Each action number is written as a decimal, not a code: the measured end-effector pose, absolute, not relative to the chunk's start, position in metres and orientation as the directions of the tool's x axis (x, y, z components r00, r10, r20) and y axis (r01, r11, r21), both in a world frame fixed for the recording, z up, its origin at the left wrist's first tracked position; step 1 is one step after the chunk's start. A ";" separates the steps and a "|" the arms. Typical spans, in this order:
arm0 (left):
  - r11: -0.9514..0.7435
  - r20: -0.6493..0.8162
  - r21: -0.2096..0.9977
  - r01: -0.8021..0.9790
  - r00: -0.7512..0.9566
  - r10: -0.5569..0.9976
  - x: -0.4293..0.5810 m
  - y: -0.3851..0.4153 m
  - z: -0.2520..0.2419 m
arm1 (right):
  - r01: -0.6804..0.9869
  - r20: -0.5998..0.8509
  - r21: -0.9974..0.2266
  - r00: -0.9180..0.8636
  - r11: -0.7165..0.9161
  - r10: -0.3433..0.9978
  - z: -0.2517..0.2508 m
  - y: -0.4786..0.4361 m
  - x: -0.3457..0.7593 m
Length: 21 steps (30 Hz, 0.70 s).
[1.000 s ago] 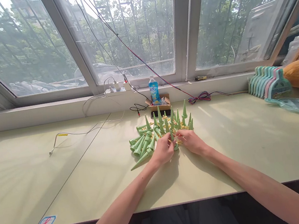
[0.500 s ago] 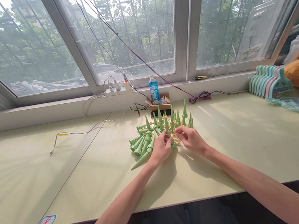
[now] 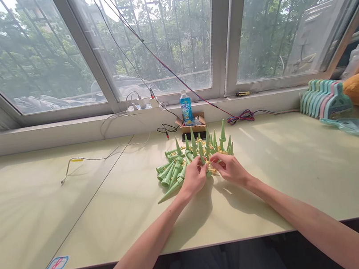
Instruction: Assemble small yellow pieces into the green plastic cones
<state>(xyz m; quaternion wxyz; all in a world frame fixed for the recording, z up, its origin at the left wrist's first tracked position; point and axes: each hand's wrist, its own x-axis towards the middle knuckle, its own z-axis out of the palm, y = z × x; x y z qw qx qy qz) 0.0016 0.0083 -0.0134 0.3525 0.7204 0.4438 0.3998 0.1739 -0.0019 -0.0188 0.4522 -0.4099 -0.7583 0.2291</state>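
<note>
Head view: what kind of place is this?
Probably a home worktable by a big window: a heap of green plastic cones, a power strip on the sill, a drink bottle.

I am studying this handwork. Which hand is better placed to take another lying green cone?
Left, probably: the left hand is right beside the lying cones, while the right hand is farther over, near the upright cones.

Arms: 2, bare, stretched forward. Left hand (image 3: 194, 180) and right hand (image 3: 231, 170) were curled, fingertips pinched, at near edge of cone pile (image 3: 174, 171).
</note>
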 end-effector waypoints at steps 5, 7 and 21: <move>-0.376 0.278 0.855 0.357 0.296 0.914 0.001 0.009 -0.015 | 0.416 0.491 -0.722 -0.256 0.554 0.833 -0.018 -0.002 0.174; -0.386 0.286 0.852 0.355 0.302 0.909 0.001 0.008 -0.015 | 0.415 0.494 -0.719 -0.258 0.557 0.830 -0.017 -0.002 0.174; -0.401 0.288 0.838 0.369 0.326 0.901 0.002 0.007 -0.012 | 0.401 0.484 -0.732 -0.265 0.551 0.834 -0.018 -0.002 0.175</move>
